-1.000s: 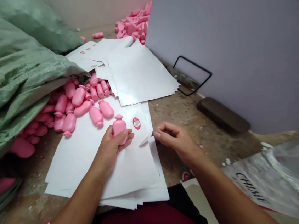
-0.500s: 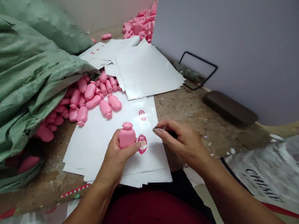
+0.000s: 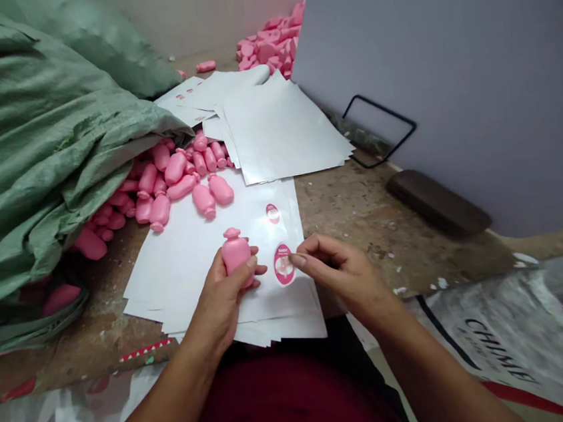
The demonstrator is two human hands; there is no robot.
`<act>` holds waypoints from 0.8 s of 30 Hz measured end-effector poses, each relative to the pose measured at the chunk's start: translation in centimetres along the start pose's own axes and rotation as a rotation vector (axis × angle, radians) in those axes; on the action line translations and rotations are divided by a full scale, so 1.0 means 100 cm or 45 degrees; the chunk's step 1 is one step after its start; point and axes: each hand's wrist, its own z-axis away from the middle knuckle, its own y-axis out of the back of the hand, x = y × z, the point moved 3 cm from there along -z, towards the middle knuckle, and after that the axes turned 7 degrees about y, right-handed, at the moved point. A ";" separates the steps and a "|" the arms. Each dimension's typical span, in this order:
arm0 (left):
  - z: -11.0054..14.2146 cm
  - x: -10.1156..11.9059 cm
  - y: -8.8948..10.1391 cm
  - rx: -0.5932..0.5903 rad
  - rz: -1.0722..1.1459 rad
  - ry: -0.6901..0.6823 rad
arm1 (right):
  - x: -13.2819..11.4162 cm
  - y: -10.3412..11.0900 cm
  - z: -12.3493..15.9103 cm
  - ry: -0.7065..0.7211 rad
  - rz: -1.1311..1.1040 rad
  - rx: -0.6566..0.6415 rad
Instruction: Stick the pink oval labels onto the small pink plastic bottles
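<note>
Sliding left across the white paper, the right hand [image 3: 342, 273] is bringing its fingers [image 3: 310, 251] against the right edge of an oval pink sticker [image 3: 284, 264], which is lying on a stack of white sheets [image 3: 291, 307]. Those fingers are pinching narrowly, with thumb and forefinger nearly together, though it is impossible to tell whether they are gripping the sticker. The left hand [image 3: 223, 299] is holding a pink plastic bottle [image 3: 235, 251] with its fingers wrapped around the body. The bottle's neck is pointing far, and its long axis is running near to far with a slight tilt. The bottle is being held just left of the sticker, not touching it, so the right hand is the nearer hand to the sticker. A second sticker [image 3: 272, 213] is sitting farther along the same sheet. Beyond the stack, more pink bottles [image 3: 172, 175] are lying heaped against a green woven sack [image 3: 26, 130], loose silvery sheets [image 3: 280, 130] are overlapping at the far side, and a grey board [image 3: 439, 87] is leaning at the right.
</note>
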 end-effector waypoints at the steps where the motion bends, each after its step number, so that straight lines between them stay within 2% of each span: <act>1: 0.001 0.000 -0.002 -0.041 0.090 0.037 | -0.001 0.000 0.001 -0.012 -0.015 -0.021; 4: 0.006 0.001 -0.011 -0.199 0.349 0.117 | -0.006 -0.003 0.004 -0.016 -0.044 -0.103; 7: 0.010 0.002 -0.017 -0.286 0.436 0.203 | -0.011 -0.008 0.007 0.000 -0.087 -0.150; 13: 0.015 0.004 -0.016 -0.304 0.360 0.272 | -0.013 -0.014 0.006 -0.026 -0.014 -0.158; 19: 0.015 0.004 -0.015 -0.388 0.237 0.207 | -0.014 -0.016 0.005 -0.008 0.031 -0.206; 24: 0.015 0.002 -0.014 -0.382 0.199 0.190 | -0.010 -0.016 0.005 -0.017 0.032 -0.198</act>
